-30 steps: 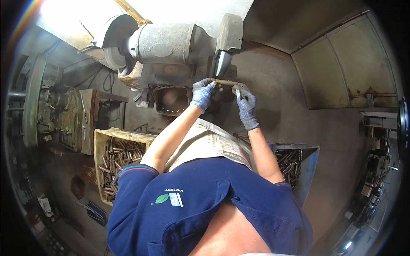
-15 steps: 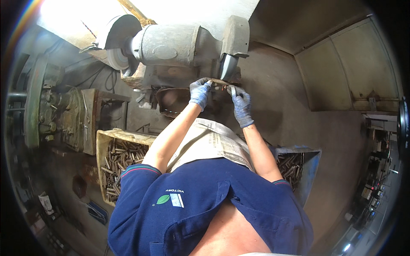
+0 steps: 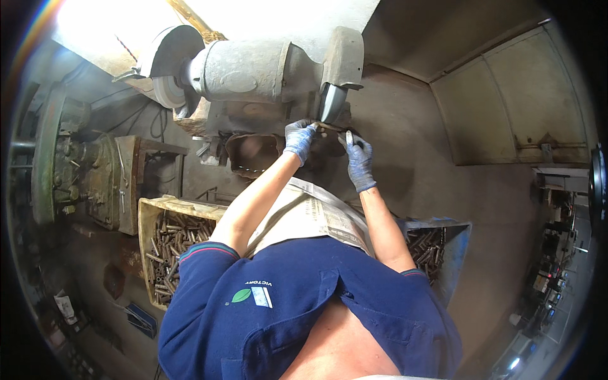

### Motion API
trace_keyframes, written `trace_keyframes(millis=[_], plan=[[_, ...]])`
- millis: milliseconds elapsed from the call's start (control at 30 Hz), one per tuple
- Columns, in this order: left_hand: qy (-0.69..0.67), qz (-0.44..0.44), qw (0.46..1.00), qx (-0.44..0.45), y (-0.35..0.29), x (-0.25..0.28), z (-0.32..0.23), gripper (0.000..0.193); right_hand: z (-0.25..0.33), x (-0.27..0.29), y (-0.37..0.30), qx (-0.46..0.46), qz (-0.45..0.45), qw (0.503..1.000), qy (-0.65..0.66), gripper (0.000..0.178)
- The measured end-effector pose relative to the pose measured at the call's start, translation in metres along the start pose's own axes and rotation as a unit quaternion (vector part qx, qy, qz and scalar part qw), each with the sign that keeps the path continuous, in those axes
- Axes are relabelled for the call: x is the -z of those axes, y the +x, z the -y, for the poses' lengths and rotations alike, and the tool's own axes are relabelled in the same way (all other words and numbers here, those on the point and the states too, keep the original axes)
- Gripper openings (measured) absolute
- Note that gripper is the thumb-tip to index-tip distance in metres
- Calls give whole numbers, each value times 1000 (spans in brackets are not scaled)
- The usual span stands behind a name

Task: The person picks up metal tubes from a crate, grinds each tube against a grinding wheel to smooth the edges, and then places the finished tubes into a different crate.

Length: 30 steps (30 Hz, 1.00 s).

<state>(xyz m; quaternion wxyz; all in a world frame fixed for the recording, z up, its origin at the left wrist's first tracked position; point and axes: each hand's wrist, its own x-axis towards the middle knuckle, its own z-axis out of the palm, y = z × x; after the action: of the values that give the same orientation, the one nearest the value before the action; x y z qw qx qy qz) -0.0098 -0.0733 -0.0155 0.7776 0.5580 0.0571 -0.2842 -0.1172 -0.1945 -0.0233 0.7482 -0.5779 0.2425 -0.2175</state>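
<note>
Workshop floor [image 3: 430,145], bench grinder [image 3: 244,71], left fingers [image 3: 306,124] and right fingers [image 3: 349,137] pinching a rod [image 3: 332,127]

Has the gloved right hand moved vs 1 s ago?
Yes, slightly: the gloved right hand is now a bit further left and nearer, measured against the wheel guard at the grinder's right end.

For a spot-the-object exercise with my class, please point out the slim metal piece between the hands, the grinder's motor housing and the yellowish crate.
Slim metal piece [image 3: 332,127], head view: its exposed middle stretch.
Grinder's motor housing [image 3: 244,66], head view: middle of the grey barrel.
Yellowish crate [image 3: 183,203], head view: its far rim.
</note>
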Motion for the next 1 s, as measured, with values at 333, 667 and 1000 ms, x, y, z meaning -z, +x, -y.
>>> trace_keyframes(millis=[333,667,1000], plan=[[-8,-32,999,20,1,9,-13,7,-12,-13,8,-13,8,999,29,17],[19,-14,999,-32,8,48,-26,8,-13,-51,-2,-23,38,997,63,18],[-54,119,985,-112,-70,61,-65,14,75,-50,-71,373,124,878,-272,37]])
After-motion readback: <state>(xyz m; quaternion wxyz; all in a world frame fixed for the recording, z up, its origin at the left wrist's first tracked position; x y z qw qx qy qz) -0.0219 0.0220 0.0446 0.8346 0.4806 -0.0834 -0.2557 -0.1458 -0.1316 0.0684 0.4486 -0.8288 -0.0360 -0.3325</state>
